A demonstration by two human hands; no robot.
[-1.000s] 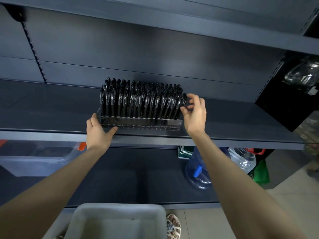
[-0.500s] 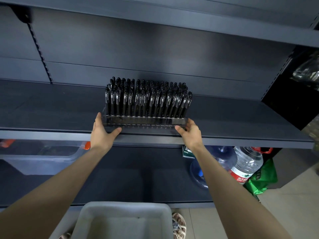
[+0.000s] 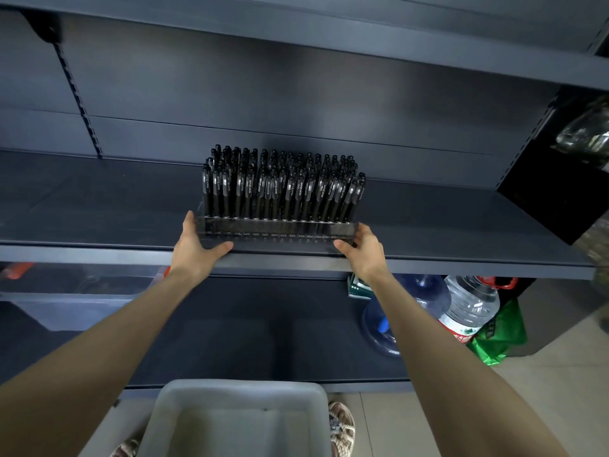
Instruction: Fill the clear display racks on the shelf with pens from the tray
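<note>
Rack (image 3: 280,229), clear, stands on the dark shelf (image 3: 99,206) close behind the shelf's front lip, roughly midway along it. Its long axis runs left to right, parallel to that lip. Pens (image 3: 283,189), black, fill it in stepped rows, clip ends up. Those at the left stand near upright, and those at the right lean slightly rightward. Bare shelf extends well to both sides of the rack and behind it to the back panel (image 3: 296,103). An upper shelf (image 3: 362,37) closes the space overhead.

Left hand (image 3: 194,249) clasps the rack's left end, fingers up the end wall and thumb along the front lower edge. Right hand (image 3: 365,249) clasps the right end likewise, thumb on the front edge and fingers round the corner.

Tray (image 3: 237,390), grey, lies below between the forearms, well apart from the rack. Water bottles (image 3: 471,308) and a green bag (image 3: 501,334) stand on the floor at lower right.
</note>
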